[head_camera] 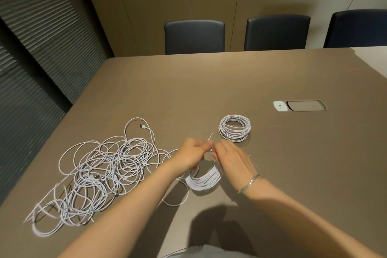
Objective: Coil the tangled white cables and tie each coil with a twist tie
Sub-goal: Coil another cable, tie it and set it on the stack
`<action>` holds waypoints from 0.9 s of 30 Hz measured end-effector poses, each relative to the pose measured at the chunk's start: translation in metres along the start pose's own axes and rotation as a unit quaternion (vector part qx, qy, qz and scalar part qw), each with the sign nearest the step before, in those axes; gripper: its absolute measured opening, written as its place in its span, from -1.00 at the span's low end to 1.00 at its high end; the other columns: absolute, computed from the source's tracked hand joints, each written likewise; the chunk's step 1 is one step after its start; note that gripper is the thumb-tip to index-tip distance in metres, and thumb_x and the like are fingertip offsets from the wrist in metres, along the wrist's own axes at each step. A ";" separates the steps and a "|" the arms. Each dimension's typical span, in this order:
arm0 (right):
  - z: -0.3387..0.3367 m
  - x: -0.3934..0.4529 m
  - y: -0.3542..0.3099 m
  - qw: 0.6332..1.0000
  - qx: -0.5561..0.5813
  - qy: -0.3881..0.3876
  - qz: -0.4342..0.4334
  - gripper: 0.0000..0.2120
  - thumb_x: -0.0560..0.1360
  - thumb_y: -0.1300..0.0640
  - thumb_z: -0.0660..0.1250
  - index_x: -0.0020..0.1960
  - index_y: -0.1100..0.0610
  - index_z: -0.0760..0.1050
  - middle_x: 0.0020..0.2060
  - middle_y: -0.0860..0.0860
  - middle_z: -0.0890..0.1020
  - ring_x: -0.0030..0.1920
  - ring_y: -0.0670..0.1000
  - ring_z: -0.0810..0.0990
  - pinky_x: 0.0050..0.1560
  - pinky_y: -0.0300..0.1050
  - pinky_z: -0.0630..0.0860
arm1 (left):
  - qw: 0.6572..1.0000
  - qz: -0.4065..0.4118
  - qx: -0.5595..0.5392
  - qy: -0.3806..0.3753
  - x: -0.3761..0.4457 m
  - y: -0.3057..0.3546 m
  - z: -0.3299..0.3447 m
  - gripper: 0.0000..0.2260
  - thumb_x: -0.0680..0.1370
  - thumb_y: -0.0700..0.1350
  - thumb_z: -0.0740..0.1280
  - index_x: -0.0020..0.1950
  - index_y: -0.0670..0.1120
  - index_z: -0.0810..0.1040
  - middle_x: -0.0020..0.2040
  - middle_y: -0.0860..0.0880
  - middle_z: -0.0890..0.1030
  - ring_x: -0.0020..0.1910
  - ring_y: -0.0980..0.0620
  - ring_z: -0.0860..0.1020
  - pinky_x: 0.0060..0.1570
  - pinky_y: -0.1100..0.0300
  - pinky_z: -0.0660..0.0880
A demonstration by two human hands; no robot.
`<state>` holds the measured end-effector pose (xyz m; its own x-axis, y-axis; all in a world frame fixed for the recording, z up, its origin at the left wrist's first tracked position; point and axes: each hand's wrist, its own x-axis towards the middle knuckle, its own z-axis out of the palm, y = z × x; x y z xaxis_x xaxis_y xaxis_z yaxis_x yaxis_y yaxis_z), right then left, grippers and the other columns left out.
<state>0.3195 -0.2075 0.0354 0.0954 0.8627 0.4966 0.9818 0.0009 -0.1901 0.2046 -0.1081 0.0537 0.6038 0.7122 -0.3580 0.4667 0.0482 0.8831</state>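
A white cable coil (204,182) hangs between my hands just above the table. My left hand (189,154) grips its top, fingers curled, and pinches a thin twist tie (210,137) whose end sticks up. My right hand (231,158) meets the left at the same spot, fingertips pinching the tie where it wraps the coil. A finished coil (234,128) lies flat beyond my hands. A large tangle of white cables (100,172) sprawls to the left, with a plug end (143,126) at its far side. Spare twist ties (257,165) lie by my right wrist.
The brown table (209,90) has a recessed power socket panel (299,105) at the right. Three dark chairs (194,36) stand along the far edge. A ribbed dark wall runs along the left. A silver bracelet (249,184) is on my right wrist.
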 end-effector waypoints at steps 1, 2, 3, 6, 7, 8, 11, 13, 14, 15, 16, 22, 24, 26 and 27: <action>0.000 0.000 0.002 1.000 0.027 -0.006 0.008 -0.90 0.49 0.05 0.16 -0.13 0.07 0.35 -0.31 0.00 0.50 -0.27 -0.03 0.42 -0.37 -0.19 0.31 | 1.000 0.002 -0.004 -0.003 0.000 0.000 0.000 -0.65 0.62 -0.01 0.30 -0.36 -0.07 0.46 -0.59 0.05 0.30 -0.58 0.05 0.19 -0.53 0.27 0.11; 0.000 0.001 0.006 0.998 0.063 -0.017 0.017 -0.89 0.49 0.05 0.16 -0.13 0.08 0.38 -0.30 0.01 0.51 -0.26 -0.03 0.41 -0.32 -0.17 0.31 | 1.000 0.000 -0.011 -0.009 -0.001 0.001 0.000 -0.66 0.62 -0.02 0.30 -0.34 -0.07 0.46 -0.58 0.04 0.29 -0.57 0.05 0.18 -0.52 0.27 0.09; -0.002 0.002 0.009 0.994 0.104 -0.030 0.027 -0.86 0.49 0.05 0.17 -0.14 0.11 0.41 -0.28 0.03 0.51 -0.26 -0.02 0.42 -0.30 -0.16 0.31 | 1.000 -0.002 -0.019 -0.017 -0.002 0.001 0.000 -0.69 0.62 -0.03 0.31 -0.31 -0.09 0.47 -0.58 0.04 0.28 -0.56 0.06 0.16 -0.52 0.27 0.08; -0.013 0.005 0.016 0.978 0.191 -0.076 0.034 -0.79 0.50 0.06 0.17 -0.12 0.18 0.48 -0.24 0.06 0.54 -0.23 -0.03 0.42 -0.23 -0.22 0.32 | 0.998 -0.017 -0.044 -0.044 -0.004 0.006 -0.003 -0.77 0.64 -0.06 0.28 -0.18 -0.12 0.50 -0.57 0.01 0.25 -0.59 0.08 0.13 -0.55 0.33 0.04; -0.015 0.006 0.018 0.978 0.190 -0.083 0.028 -0.79 0.51 0.05 0.17 -0.11 0.18 0.49 -0.23 0.06 0.54 -0.23 -0.02 0.44 -0.22 -0.20 0.36 | 0.997 -0.026 -0.049 -0.052 -0.005 0.008 -0.004 -0.78 0.65 -0.07 0.26 -0.16 -0.13 0.49 -0.58 0.02 0.25 -0.61 0.09 0.12 -0.56 0.35 0.03; -0.017 0.006 0.021 0.981 0.171 -0.086 0.015 -0.78 0.52 0.04 0.17 -0.11 0.17 0.49 -0.23 0.06 0.54 -0.24 0.02 0.48 -0.23 -0.15 0.41 | 0.996 -0.036 -0.052 -0.062 -0.006 0.010 -0.004 -0.76 0.66 -0.08 0.24 -0.18 -0.12 0.47 -0.58 0.03 0.24 -0.63 0.11 0.12 -0.57 0.37 0.03; -0.021 0.009 0.026 0.992 0.098 -0.082 -0.024 -0.73 0.53 -0.01 0.17 -0.13 0.16 0.51 -0.23 0.05 0.54 -0.27 0.11 0.54 -0.30 -0.12 0.48 | 0.994 -0.054 -0.032 -0.091 -0.006 0.014 -0.006 -0.68 0.67 -0.05 0.20 -0.28 -0.05 0.37 -0.54 0.01 0.22 -0.62 0.11 0.10 -0.56 0.36 0.04; -0.025 0.010 0.027 0.994 0.046 -0.077 -0.054 -0.72 0.53 -0.03 0.17 -0.16 0.16 0.49 -0.21 0.05 0.50 -0.25 0.09 0.50 -0.33 -0.16 0.40 | 0.993 -0.053 -0.007 -0.107 -0.006 0.014 -0.007 -0.70 0.67 -0.05 0.18 -0.26 -0.07 0.37 -0.52 0.01 0.21 -0.59 0.10 0.10 -0.55 0.31 0.05; -0.026 0.011 0.028 0.995 0.024 -0.072 -0.072 -0.75 0.53 -0.01 0.20 -0.16 0.16 0.47 -0.17 0.07 0.49 -0.21 0.09 0.48 -0.30 -0.15 0.38 | 0.992 -0.051 0.005 -0.115 -0.006 0.015 -0.007 -0.70 0.67 -0.05 0.18 -0.25 -0.07 0.36 -0.52 0.02 0.21 -0.58 0.10 0.11 -0.55 0.30 0.07; -0.026 0.013 0.029 0.993 0.011 -0.067 -0.091 -0.80 0.52 0.02 0.26 -0.16 0.15 0.45 -0.10 0.09 0.51 -0.15 0.10 0.47 -0.23 -0.13 0.40 | 0.991 -0.049 0.016 -0.123 -0.007 0.015 -0.007 -0.69 0.68 -0.05 0.17 -0.26 -0.06 0.35 -0.53 0.03 0.22 -0.58 0.10 0.12 -0.56 0.30 0.09; -0.026 0.016 0.030 0.992 0.007 -0.071 -0.108 -0.83 0.51 0.05 0.30 -0.15 0.14 0.44 -0.03 0.11 0.54 -0.08 0.11 0.49 -0.13 -0.09 0.44 | 0.990 -0.049 0.025 -0.129 -0.008 0.015 -0.006 -0.68 0.68 -0.05 0.17 -0.28 -0.05 0.36 -0.52 0.03 0.24 -0.58 0.10 0.13 -0.57 0.29 0.11; -0.035 0.020 0.033 0.972 0.110 -0.195 -0.077 -0.58 0.54 -0.17 0.05 -0.13 0.15 0.47 -0.24 0.03 0.58 -0.26 0.06 0.52 -0.21 -0.08 0.41 | 0.985 -0.060 0.057 -0.154 -0.013 0.017 -0.010 -0.83 0.63 -0.09 0.20 -0.14 -0.09 0.46 -0.47 0.00 0.27 -0.55 0.07 0.17 -0.59 0.29 0.16; -0.036 0.019 0.035 0.967 0.143 -0.207 -0.041 -0.62 0.56 -0.15 0.10 -0.10 0.15 0.46 -0.22 0.03 0.55 -0.24 0.05 0.48 -0.20 -0.05 0.41 | 0.984 -0.059 0.057 -0.155 -0.015 0.019 -0.010 -0.91 0.58 -0.11 0.24 -0.09 -0.10 0.47 -0.48 0.02 0.24 -0.54 0.06 0.15 -0.56 0.27 0.14; -0.036 0.021 0.036 0.961 0.168 -0.219 -0.024 -0.75 0.58 0.00 0.24 -0.09 0.18 0.48 -0.21 0.01 0.53 -0.22 0.04 0.48 -0.17 -0.10 0.40 | 0.984 -0.055 0.052 -0.160 -0.016 0.018 -0.011 -0.92 0.58 -0.11 0.29 -0.08 -0.08 0.51 -0.49 0.04 0.21 -0.53 0.08 0.14 -0.55 0.26 0.11; -0.035 0.023 0.036 0.956 0.179 -0.230 -0.013 -0.80 0.57 0.06 0.28 -0.09 0.20 0.49 -0.21 -0.01 0.52 -0.22 0.01 0.47 -0.17 -0.17 0.39 | 0.984 -0.052 0.048 -0.165 -0.016 0.016 -0.012 -0.91 0.59 -0.10 0.30 -0.05 -0.09 0.54 -0.49 0.04 0.20 -0.53 0.08 0.13 -0.55 0.26 0.09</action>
<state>0.3628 -0.2053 0.0697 -0.0921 0.9911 0.0960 0.8555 0.1281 -0.5016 0.1949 -0.1108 0.0773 0.7191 0.4392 -0.5385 0.5864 0.0322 0.8094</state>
